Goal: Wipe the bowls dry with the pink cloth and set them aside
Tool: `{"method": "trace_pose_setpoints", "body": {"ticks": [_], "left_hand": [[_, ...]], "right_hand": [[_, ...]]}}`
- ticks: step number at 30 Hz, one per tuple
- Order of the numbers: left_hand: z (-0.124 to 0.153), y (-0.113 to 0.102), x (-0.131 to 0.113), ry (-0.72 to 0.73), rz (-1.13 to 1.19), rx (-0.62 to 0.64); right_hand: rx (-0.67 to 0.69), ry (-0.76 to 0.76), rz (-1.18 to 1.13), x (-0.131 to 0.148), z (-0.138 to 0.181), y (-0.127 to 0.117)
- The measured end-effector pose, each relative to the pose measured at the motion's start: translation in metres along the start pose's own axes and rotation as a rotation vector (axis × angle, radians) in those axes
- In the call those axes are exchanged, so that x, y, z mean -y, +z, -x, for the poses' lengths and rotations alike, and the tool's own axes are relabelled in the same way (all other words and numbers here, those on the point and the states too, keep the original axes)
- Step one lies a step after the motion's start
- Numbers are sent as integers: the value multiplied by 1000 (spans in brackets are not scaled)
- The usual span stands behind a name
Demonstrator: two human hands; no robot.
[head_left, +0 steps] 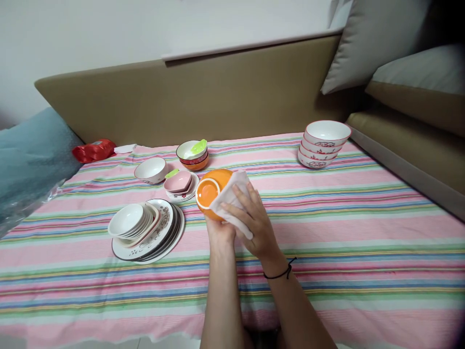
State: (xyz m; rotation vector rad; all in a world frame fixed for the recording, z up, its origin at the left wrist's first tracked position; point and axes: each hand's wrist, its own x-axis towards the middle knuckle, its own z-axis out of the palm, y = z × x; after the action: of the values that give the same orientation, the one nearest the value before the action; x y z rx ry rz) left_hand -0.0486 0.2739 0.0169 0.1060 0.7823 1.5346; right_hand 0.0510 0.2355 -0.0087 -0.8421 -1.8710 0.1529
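Observation:
An orange bowl (209,193) is held up in front of me, tilted so that its white-ringed base faces left and toward me. My left hand (221,231) grips it from below; most of those fingers are hidden behind the bowl. Against the bowl's right side, my right hand (250,218) presses a pale tissue or thin cloth (231,196), its fingers stretched over it. Behind the bowl to the left stand a pink bowl (178,182) on small plates and a pair of stacked bowls (192,154) with a green leaf-shaped piece (199,146) inside.
A striped cloth (327,232) covers the surface. Stacked plates (160,232) with small white bowls (127,220) lie at left, below a white bowl (150,169). Several red-rimmed bowls (323,143) are stacked at right. A red package (94,150) rests at far left.

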Motion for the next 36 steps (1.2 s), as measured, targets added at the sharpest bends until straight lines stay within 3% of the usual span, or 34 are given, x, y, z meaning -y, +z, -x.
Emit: {"method": "trace_pose_setpoints", "body": {"ticks": [3, 8, 14, 18, 26, 31, 36], "left_hand": [[0, 0, -7, -153, 177, 36], [7, 5, -4, 58, 100, -47], [10, 8, 6, 198, -58, -174], [7, 5, 8, 220, -123, -257], [6, 0, 4, 181, -10, -320], [6, -2, 4, 121, -1, -348], [6, -3, 0, 283, -65, -410]], "right_hand": [[-106, 119, -59, 1, -2, 2], [-339, 297, -222, 2, -9, 8], [-434, 469, -427, 0, -11, 0], [-393, 419, -418, 2, -10, -4], [-204, 307, -210, 9, -8, 10], [-217, 327, -149, 17, -8, 21], [-252, 335, -280, 15, -11, 15]]}}
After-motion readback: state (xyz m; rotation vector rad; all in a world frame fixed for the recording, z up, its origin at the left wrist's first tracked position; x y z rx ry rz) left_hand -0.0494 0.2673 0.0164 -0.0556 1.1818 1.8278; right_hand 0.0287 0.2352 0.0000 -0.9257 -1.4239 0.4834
